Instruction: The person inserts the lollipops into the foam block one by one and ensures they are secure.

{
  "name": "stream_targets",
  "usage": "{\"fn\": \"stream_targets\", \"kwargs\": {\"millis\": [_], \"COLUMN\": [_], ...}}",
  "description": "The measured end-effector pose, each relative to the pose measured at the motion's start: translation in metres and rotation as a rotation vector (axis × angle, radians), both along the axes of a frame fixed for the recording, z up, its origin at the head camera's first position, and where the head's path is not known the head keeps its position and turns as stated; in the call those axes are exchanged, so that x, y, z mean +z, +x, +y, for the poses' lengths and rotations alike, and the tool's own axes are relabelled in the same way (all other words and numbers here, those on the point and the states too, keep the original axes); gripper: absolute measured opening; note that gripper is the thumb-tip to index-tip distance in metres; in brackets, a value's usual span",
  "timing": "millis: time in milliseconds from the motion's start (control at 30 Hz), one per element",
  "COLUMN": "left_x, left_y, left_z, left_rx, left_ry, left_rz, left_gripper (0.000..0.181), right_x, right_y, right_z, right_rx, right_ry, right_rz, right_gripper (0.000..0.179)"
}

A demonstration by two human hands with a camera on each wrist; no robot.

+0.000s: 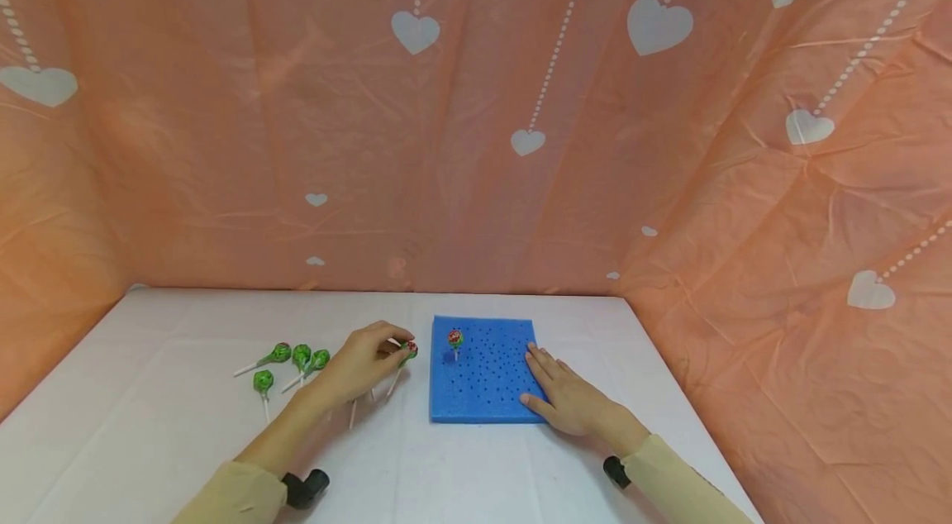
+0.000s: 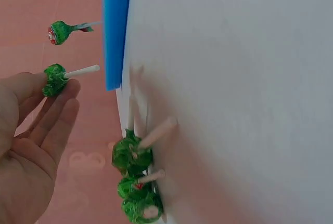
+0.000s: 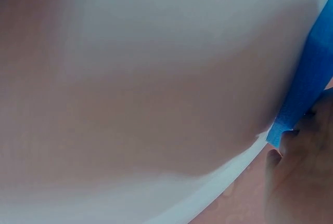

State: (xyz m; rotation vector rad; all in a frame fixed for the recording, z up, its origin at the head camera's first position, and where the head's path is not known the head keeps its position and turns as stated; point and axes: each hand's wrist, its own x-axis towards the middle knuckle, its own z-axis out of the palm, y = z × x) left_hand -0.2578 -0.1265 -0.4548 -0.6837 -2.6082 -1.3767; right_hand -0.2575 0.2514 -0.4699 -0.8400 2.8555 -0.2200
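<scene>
Between thumb and fingers, my left hand (image 1: 366, 363) pinches a green-wrapped lollipop (image 2: 55, 80) by its head, the white stick hanging downward. It is held just left of a blue foam block (image 1: 483, 408) dotted with small holes. One lollipop (image 1: 455, 339) stands upright in the block, near its back left. My right hand (image 1: 568, 398) rests on the block's right edge with straight fingers. In the right wrist view, that hand (image 3: 307, 177) shows only in part against the block's side.
Several more green lollipops (image 1: 264, 381) lie on the white table (image 1: 149, 425) to the left, some partly hidden by the left forearm. An orange curtain with white hearts (image 1: 461, 177) hangs behind and beside the table.
</scene>
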Motion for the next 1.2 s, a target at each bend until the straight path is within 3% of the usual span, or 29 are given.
{"fn": "stream_targets", "kwargs": {"millis": [167,600,833,1067,1200], "left_x": [0.000,0.007,0.013,0.020,0.021], "left_y": [-0.001,-0.006,-0.007,-0.013,-0.017], "left_z": [0.008,0.036,0.049,0.064,0.071], "left_rx": [0.015,0.077,0.094,0.061,0.031], "left_ry": [0.063,0.196,0.201,0.212,0.244], "left_rz": [0.028,0.011,0.028,0.122,0.141], "left_gripper": [0.023,0.024,0.026,0.024,0.023], "right_x": [0.000,0.002,0.000,-0.003,-0.004], "right_y": [0.001,0.000,-0.001,-0.001,-0.002], "right_z": [-0.001,-0.001,0.000,0.001,0.001], "right_rx": [-0.007,0.001,0.012,0.006,0.003], "right_ry": [0.000,0.005,0.007,0.001,-0.002], "right_rz": [-0.004,-0.016,-0.009,0.004,0.006], "right_gripper": [0.079,0.079,0.079,0.080,0.080]}}
